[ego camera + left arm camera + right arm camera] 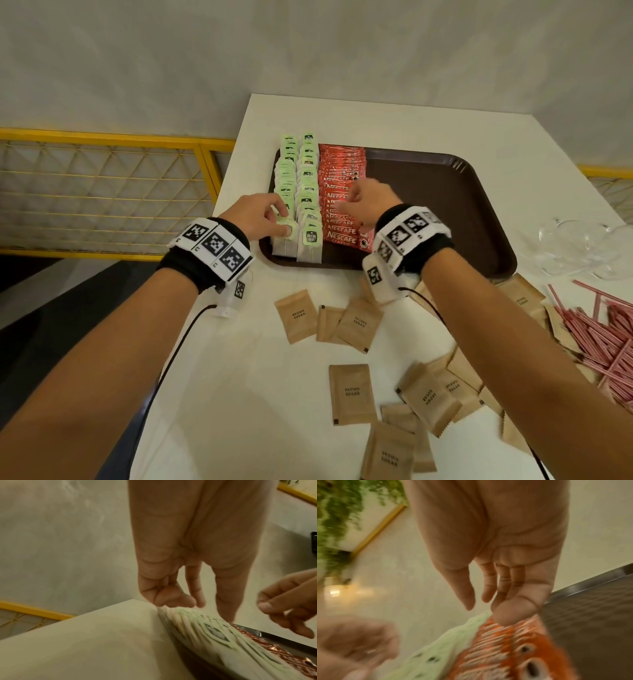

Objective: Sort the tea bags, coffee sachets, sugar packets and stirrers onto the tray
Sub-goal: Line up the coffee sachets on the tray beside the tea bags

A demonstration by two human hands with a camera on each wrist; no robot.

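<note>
A brown tray [428, 205] carries two columns of green-tagged tea bags [308, 192] and beside them a column of red coffee sachets [339, 219]. My left hand [281, 221] is at the near end of the left column and pinches a tea bag's green tag between thumb and index finger; in the left wrist view my left hand [213, 612] has its fingertips on the tea bags [197, 622]. My right hand [352, 198] hovers over the sachets, holding nothing. In the blurred right wrist view my right hand [477, 603] has relaxed fingers, the little finger touching the sachets [505, 649].
Several brown sugar packets [349, 394] lie scattered on the white table in front of the tray. A heap of red stirrers [596, 339] lies at the right, with glass bowls [575, 246] behind it. A yellow railing [102, 140] runs beyond the table's left edge.
</note>
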